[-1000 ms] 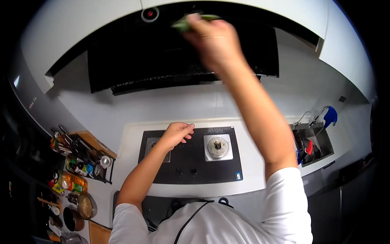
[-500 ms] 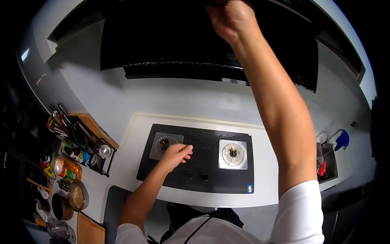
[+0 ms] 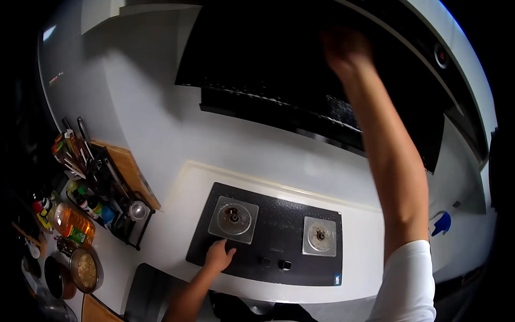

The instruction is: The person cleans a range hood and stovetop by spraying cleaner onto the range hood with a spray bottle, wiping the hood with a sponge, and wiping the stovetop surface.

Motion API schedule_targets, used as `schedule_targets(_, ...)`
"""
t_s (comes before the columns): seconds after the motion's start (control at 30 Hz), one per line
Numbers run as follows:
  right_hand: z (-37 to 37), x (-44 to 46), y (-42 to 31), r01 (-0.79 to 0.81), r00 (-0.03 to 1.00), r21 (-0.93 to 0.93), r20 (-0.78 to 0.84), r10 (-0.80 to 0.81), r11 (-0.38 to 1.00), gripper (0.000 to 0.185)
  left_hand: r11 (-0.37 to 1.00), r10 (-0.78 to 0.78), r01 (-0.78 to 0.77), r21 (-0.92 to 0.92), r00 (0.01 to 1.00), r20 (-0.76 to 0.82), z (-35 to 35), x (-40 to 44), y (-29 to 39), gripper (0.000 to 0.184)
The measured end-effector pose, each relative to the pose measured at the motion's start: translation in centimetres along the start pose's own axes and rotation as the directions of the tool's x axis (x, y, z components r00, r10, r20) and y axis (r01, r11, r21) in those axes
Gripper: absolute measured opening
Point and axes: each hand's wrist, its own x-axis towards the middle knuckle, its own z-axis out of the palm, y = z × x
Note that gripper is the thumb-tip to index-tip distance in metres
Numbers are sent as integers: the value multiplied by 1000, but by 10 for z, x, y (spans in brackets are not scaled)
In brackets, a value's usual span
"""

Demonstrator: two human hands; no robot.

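Observation:
My right hand (image 3: pixel 348 51) is raised against the black range hood (image 3: pixel 257 59). It is dark and smeared, so its fingers and anything in them cannot be made out. Below, my left hand (image 3: pixel 219 256) hovers at the front left of the black cooktop (image 3: pixel 279 225), just in front of the left burner (image 3: pixel 234 218). Its thumb stands apart from the fingers, and nothing shows in it. The right burner (image 3: pixel 321 236) lies further along the cooktop. Both burners show bare, without pan supports. Wet specks dot the hood's lower edge and the back of the cooktop.
At the left stands a black rack (image 3: pixel 142 231) with utensils and a wooden board (image 3: pixel 126 169). Near it are an oil bottle (image 3: pixel 75 222), a bowl of pale food (image 3: pixel 87 271) and a pot (image 3: pixel 60 276). Something blue (image 3: pixel 441 224) hangs at the right.
The view has turned and tilted upward. My left hand has drawn back from over the left burner to its front side. My right hand has shifted across the hood's surface and is now blurred.

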Motion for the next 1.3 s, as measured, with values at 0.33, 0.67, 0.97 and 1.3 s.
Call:
schedule_targets(0.33,-35,12,-16,-4,952,164,301,-47,986,46,875,-189,76,478,963,193,-20,8,-53,96)
schedule_targets(0.67,142,39,145,-206,915,241,390,100,948,31,889,-139,16,457,961,237,-19,11,-75,115)
schedule_targets(0.97,106,12,92,-21,990,13,139,19,1000,44,884,-164,22,467,950,266,-22,13,-72,118)
schedule_targets(1.3,167,7,190,377,804,-685,576,-146,-624,29,883,-179,20,470,938,297,-26,17,-71,118)
